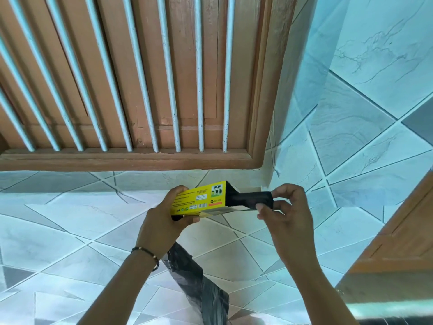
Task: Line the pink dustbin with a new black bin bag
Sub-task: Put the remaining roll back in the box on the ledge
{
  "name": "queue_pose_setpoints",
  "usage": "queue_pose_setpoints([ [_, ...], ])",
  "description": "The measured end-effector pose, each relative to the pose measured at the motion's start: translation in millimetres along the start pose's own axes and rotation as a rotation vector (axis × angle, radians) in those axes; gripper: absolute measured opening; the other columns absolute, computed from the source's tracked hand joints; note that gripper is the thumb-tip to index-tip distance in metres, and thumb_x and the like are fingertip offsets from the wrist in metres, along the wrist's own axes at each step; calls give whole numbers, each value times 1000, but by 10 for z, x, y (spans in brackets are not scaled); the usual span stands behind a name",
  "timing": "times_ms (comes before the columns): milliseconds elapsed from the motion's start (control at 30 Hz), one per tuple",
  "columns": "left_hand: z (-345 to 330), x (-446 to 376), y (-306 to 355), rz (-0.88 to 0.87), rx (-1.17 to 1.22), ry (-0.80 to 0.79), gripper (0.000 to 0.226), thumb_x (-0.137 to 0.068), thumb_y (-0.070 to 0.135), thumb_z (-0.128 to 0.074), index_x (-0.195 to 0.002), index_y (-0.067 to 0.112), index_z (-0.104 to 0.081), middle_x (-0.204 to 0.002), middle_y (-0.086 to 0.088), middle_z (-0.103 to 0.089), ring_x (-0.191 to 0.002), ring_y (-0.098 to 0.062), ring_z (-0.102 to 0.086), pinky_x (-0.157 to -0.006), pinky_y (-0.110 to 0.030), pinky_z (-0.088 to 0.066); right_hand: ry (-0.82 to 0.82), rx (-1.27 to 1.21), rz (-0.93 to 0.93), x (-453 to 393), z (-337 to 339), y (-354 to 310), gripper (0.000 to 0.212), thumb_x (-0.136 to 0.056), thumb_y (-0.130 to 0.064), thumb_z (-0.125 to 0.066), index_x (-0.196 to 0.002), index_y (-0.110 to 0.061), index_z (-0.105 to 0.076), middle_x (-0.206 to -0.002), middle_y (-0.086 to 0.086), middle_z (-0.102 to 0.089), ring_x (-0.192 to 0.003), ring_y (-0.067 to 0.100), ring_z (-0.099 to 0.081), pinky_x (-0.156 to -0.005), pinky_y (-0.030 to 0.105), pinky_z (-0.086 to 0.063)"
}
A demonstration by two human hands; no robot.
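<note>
- Black bin bag roll (254, 199): we see its end sticking out of the right, open end of a yellow box (199, 199), held in the air above the tiled floor (70, 231).
- Our left hand (164, 221) is closed around the left end of the box, thumb under its near edge and fingers over the far edge.
- Our right hand (284, 208) pinches the exposed end of the roll between thumb and fingertips, just right of the box mouth.
- The box lies roughly level, its printed side facing us, with a barcode and small pictures on it.
- A second, loose black bag (199, 285) hangs down below our left hand, between our 2 forearms, crumpled and glossy; we cannot tell exactly where it is held.
- A dark beaded bracelet (150, 255) sits on our left wrist.
- On the far side stands a brown wooden frame (131, 158) with pale vertical bars (199, 90).
- A wooden panel (393, 235) angles in at the near right.
</note>
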State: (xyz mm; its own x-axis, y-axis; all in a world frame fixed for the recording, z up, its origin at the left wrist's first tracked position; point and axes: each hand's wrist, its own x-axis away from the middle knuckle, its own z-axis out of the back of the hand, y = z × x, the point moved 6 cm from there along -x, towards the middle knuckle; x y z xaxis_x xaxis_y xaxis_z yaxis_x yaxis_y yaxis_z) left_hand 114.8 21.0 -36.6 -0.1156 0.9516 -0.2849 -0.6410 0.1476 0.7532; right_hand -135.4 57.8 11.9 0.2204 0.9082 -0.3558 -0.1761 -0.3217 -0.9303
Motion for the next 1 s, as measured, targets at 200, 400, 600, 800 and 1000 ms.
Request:
queue_pose_setpoints([
  [200, -60, 63, -25, 30, 9, 22, 59, -64, 50, -76, -113, 48, -44, -82, 7, -72, -62, -16, -64, -68, -31, -56, -49, 601, 455, 97, -231, -100, 18, -85, -27, -50, -87, -27, -68, -90, -16, -63, -82, 14, -49, -73, 14, -34],
  [400, -15, 84, -69, 53, 52, 24, 58, -63, 47, -78, -110, 50, -44, -79, 6, -72, -50, -14, -59, -65, -38, -58, 81, 248, 271, 61, -91, 12, 39, -80, -27, -63, -117, -23, -52, -119, -9, -52, -110, 5, -45, -88, 21, -41],
  [600, -69, 127, 49, 15, 25, -35, 63, -60, 55, -74, -113, 53, -41, -87, 8, -72, -57, -16, -63, -69, -38, -58, -30, -141, -116, -20, -275, 251, 35, -83, -12, -66, -115, -19, -55, -104, 0, -68, -91, 18, -65, -79, 24, -52],
  [800, -34, 123, 122, 16, -21, -11, 66, -59, 61, -69, -117, 53, -38, -82, 9, -69, -56, -17, -60, -69, -39, -57, -124, -11, -18, 14, -438, 215, 55, -84, -48, -50, -133, -24, -41, -88, -17, -72, -78, 14, -70, -76, 48, -57],
  [1000, -30, 137, 238, -16, -126, 3, 69, -68, 54, -71, -129, 47, -39, -94, 4, -70, -83, -22, -65, -76, -33, -55, -251, 331, 129, 100, -554, 139, 87, -75, -81, -14, -142, -28, -29, -133, -7, -51, -114, 10, -55, -94, 29, -49],
])
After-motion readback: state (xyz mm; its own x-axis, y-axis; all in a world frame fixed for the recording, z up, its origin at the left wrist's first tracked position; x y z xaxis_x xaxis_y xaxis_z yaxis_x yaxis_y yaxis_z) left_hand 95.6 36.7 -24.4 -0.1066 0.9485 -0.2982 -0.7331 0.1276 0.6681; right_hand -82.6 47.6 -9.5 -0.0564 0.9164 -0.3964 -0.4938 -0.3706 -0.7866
